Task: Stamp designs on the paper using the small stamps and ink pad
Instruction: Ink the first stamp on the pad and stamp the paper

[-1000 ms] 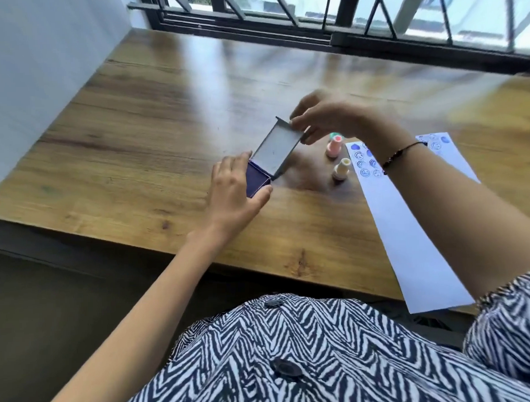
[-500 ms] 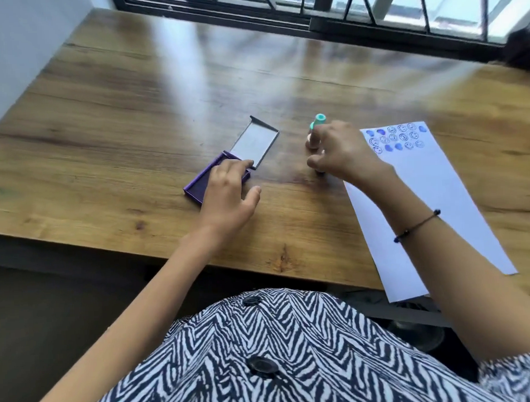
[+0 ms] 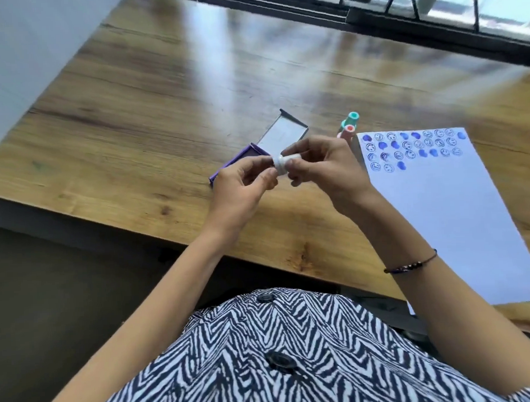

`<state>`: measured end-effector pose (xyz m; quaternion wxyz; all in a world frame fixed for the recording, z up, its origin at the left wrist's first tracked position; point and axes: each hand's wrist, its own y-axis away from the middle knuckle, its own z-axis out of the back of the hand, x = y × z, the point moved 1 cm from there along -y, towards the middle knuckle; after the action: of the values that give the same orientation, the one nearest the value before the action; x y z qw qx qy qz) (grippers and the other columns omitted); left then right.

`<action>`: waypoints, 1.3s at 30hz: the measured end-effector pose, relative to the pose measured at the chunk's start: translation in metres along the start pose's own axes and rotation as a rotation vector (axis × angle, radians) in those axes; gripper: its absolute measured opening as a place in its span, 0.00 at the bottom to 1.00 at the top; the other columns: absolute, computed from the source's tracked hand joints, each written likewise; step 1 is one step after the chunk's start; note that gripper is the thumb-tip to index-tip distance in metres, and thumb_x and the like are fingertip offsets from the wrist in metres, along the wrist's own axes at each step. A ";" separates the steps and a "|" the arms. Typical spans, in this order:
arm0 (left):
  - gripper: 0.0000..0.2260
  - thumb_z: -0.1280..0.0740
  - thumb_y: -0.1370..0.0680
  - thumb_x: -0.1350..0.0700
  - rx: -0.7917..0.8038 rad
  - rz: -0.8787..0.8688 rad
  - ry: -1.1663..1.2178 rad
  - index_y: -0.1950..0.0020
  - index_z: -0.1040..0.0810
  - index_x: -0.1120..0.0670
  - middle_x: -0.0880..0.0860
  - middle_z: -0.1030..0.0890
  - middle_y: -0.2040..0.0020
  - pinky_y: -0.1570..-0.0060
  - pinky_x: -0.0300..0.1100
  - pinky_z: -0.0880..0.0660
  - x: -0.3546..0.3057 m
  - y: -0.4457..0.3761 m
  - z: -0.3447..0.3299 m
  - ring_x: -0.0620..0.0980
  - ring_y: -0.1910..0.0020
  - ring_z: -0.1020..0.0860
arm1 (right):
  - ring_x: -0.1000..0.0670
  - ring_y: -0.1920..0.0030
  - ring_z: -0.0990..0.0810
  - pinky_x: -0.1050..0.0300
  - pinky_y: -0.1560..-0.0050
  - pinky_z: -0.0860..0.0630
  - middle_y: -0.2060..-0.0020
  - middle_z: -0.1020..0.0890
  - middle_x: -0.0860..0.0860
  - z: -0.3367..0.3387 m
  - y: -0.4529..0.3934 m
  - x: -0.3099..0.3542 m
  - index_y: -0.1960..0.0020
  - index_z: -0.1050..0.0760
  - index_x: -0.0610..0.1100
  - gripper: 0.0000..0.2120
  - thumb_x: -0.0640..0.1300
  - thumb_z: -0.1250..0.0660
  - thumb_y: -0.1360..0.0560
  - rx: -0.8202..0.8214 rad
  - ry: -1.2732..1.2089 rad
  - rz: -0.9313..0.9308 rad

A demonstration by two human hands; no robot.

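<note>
Hands are meeting above the near part of the tabletop (image 3: 141, 136), working one small white stamp (image 3: 282, 165) between them. The left hand (image 3: 242, 188) is pinching its nearer end with thumb and fingertips, while the right hand (image 3: 325, 168) is pinching the other end from the right, so both are closed on the same piece and neither is spread. Judging by that two-handed grip, the person is probably pulling off a cap or turning the stamp to find its face; which of the two cannot be told, since the fingers are hiding most of it.

Just behind the hands, the purple ink pad (image 3: 235, 161) is lying on the tabletop with its lid (image 3: 282, 134) folded back flat, so the pad is already exposed and waiting. To the right, the paper (image 3: 456, 218) is running from the near right edge of the tabletop toward its middle, with rows of blue prints (image 3: 415, 149) filling only its far end and the rest remaining blank. Two more stamps, a pink one (image 3: 347, 131) and a teal one (image 3: 351, 119), are standing together just beyond the paper's far left corner.

So the step in hand seems to be readying a fresh stamp. The next move is likely calling for one hand to let go, the face to be pressed onto the pad, then carried right to the blank paper below the last row.
</note>
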<state>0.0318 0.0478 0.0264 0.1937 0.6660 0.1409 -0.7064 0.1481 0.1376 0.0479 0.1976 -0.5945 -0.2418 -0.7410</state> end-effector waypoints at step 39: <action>0.06 0.36 0.26 0.66 -0.417 0.169 0.319 0.60 0.23 0.57 0.54 0.22 0.66 0.60 0.34 0.22 0.024 0.024 0.038 0.45 0.68 0.23 | 0.44 0.61 0.31 0.55 0.63 0.38 0.56 0.24 0.38 -0.065 -0.037 -0.009 0.54 0.25 0.36 0.08 0.32 0.41 0.31 0.204 0.951 0.565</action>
<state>0.0083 0.0069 0.0062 0.3603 0.7240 0.2560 -0.5296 0.0777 0.1290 0.0230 0.5321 -0.2146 -0.0281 -0.8186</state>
